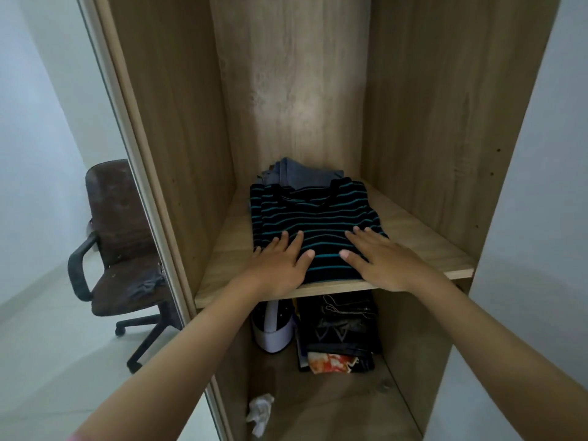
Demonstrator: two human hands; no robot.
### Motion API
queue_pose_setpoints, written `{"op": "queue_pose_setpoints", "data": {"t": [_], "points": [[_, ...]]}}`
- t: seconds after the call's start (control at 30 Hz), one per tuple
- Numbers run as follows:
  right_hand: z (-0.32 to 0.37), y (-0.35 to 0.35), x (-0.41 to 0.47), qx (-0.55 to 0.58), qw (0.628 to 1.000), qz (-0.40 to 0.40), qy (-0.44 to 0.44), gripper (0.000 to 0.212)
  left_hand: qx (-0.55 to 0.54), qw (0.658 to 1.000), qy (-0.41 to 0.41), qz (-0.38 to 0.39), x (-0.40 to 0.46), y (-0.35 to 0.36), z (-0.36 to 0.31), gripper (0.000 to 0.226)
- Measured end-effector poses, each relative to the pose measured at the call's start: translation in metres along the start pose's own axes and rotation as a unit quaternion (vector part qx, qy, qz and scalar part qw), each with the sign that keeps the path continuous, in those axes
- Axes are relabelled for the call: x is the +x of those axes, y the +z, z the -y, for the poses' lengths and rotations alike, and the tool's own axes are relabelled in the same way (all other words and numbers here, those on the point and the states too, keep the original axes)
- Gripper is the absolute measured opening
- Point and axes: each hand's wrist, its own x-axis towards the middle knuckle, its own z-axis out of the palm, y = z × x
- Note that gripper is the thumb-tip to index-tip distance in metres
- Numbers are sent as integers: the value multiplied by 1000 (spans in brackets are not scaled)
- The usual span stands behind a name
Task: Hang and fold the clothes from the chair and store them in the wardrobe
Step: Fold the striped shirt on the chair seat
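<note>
Both palms flat, fingers spread: left hand and right hand press on folded black shirt with teal stripes. Shirt lies on light wooden wardrobe shelf, folded blue-grey garment touching behind. Brown office chair at left holds dark garment.

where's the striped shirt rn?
Head view, centre: the folded striped shirt lies on the wardrobe shelf, in front of a blue folded garment, with the left hand and right hand resting flat on it.
</note>
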Motion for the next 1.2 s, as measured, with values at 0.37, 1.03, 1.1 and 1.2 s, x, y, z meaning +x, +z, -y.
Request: {"op": "queue_pose_setpoints", "data": {"t": [0.37, 1.03, 1.1, 1.2], "points": [[7, -32, 22, 42, 998, 34, 31, 79, -23, 997, -55, -49, 15, -30, 4, 64], [-4, -13, 88, -1, 998, 65, 26, 68, -25, 996, -90, 11, 40, -11, 6, 64], [2, -17, 80, 26, 999, 37, 28, 62, -23, 996, -90, -5, 27, -12, 7, 62], [22, -19, 53, 83, 994, -65, -5, 52, -59, 991, -67, -98, -3, -13, 2, 45]]}}
